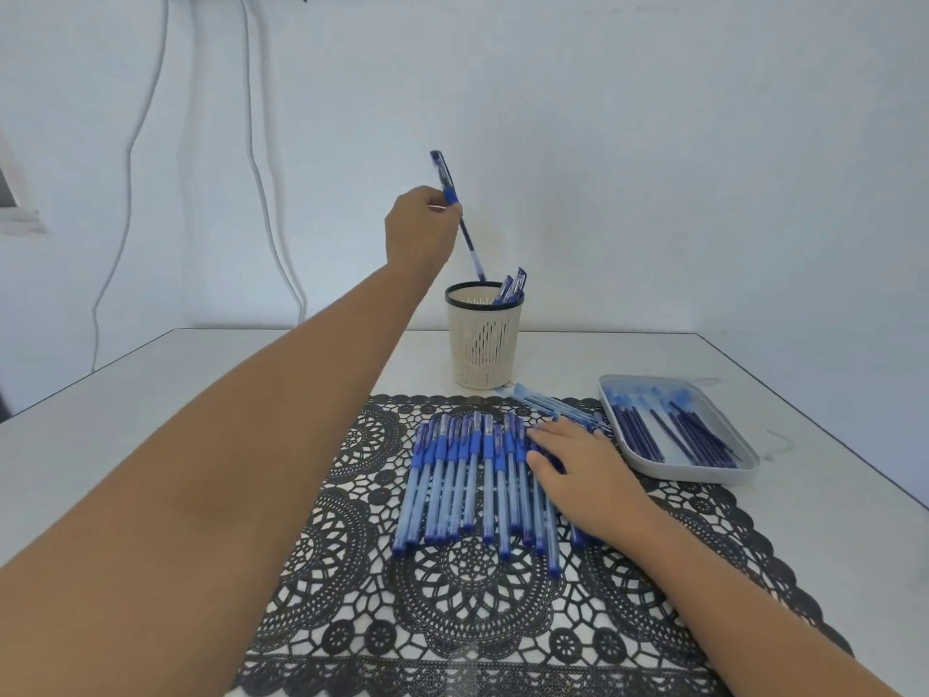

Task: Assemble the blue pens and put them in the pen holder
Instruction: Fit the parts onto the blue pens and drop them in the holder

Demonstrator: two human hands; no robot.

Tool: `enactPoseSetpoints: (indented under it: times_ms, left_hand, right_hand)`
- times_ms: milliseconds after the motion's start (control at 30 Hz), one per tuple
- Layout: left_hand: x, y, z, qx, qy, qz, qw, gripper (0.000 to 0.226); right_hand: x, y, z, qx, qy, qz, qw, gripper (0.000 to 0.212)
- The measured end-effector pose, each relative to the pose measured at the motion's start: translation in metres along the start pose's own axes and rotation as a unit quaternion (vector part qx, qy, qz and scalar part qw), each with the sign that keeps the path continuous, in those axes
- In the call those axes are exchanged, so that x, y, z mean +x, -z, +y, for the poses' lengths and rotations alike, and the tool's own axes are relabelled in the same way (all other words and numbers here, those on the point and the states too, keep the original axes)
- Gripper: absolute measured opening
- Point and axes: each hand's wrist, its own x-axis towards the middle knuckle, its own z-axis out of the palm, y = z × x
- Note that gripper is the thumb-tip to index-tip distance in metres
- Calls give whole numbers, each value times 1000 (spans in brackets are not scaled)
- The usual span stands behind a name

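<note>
Our left hand (422, 228) pinches a blue pen (451, 195) in curled fingers, tilted, its lower end just above the rim of the pen holder (483, 339). We judge that a careless drop could strike the rim, or jam against the pens inside (513, 286) and tip the light basket. The held pen looks slim, with a dark blue cap and collar. Our right hand (588, 475) lies flat, fingers straight, gripping nothing, on the row of pens (452, 485) on the lace mat (452, 621), and could roll them.

capped blue pen (455, 208) tilted, tip entering cream holder (483, 339)
</note>
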Motion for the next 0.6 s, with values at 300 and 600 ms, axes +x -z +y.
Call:
enactPoseSetpoints:
  times_ms: [300,600]
  left_hand:
    - [-11,-39,-39,140,35,-149,978,13]
    - [-32,-7,-38,140,-43,-114,983,31]
  right_hand:
    - [2,0,2,3,-2,-1,1000,43]
    - [1,3,-1,-1,-7,-9,1000,43]
